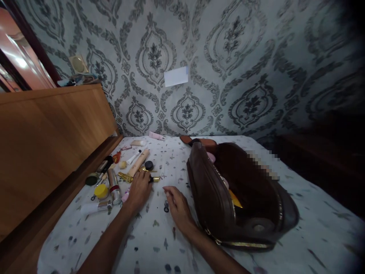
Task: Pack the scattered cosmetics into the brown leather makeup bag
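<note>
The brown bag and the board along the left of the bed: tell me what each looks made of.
The brown bag looks like leather or a faux version: a smooth, faintly glossy dark skin that slumps softly, edged by a gold-toned metal zip. The board appears to be wood or wood-look laminate: warm orange-brown, faint grain, satin sheen. Which one cannot be told.

Glossy brown leather bag (216, 190), printed cloth sheet (313, 236), smooth wooden headboard (51, 144)

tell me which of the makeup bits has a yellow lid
The small round jar at the near-left of the pile, beside the silver-and-red tube. Its lid is bright yellow; the other round pots nearby are dark.
</note>
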`<state>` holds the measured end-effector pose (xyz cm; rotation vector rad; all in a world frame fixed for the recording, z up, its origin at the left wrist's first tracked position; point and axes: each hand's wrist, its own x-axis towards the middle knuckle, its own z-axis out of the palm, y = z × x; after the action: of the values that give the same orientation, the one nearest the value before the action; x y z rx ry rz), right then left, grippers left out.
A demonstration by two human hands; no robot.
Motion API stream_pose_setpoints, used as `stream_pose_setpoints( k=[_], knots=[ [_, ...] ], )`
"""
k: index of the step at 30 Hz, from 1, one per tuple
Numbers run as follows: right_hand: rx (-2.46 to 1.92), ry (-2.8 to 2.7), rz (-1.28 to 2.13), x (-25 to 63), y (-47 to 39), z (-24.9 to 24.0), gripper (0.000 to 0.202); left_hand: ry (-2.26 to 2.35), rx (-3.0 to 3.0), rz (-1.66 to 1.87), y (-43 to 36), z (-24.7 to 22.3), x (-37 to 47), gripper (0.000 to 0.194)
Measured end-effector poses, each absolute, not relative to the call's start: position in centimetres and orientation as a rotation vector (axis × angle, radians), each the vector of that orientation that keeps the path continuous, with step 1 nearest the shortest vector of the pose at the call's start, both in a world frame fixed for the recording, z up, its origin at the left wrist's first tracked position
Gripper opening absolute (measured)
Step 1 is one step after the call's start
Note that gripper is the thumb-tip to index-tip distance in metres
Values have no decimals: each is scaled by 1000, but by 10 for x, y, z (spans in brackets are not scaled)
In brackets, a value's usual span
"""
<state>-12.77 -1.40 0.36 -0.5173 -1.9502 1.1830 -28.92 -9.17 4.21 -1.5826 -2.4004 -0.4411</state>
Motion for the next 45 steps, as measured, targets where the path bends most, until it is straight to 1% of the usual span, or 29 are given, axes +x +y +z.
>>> stream_pose_setpoints(
  k=[6,10,14,17,20,23,30,34,39,42,45],
  knots=[
    [-516,-1947,1162,-128,-19,5,24,-2321,-1666,-560,-96,40,-290,10],
    [-543,-1955,1136,-126,-23,9,25,-2258,-1651,-652,-96,34,-295,19],
    [-578,-1960,1153,-125,-24,12,24,-2073,-1746,-715,-96,31,-296,27],
    [-595,-1955,1180,-123,-25,11,33,-1961,-1805,-746,-97,31,-290,26],
    [-585,-1953,1229,-122,-25,12,45,-1948,-1830,-812,-97,34,-278,27],
    [-557,-1945,1282,-120,-25,16,49,-1951,-1897,-894,-96,40,-264,26],
    [-399,-1869,1365,-120,-23,23,41,-1988,-1902,-1110,-94,50,-248,23],
    [-481,-1847,1388,-123,-22,21,34,-2057,-1909,-1190,-93,50,-247,24],
    [-574,-1866,1382,-125,-20,18,26,-2086,-1950,-1204,-92,50,-246,23],
    [-611,-1878,1397,-126,-20,19,23,-2098,-1932,-1223,-94,48,-249,27],
    [-648,-1890,1419,-126,-20,20,14,-2149,-1865,-1282,-96,46,-253,30]
  ],
)
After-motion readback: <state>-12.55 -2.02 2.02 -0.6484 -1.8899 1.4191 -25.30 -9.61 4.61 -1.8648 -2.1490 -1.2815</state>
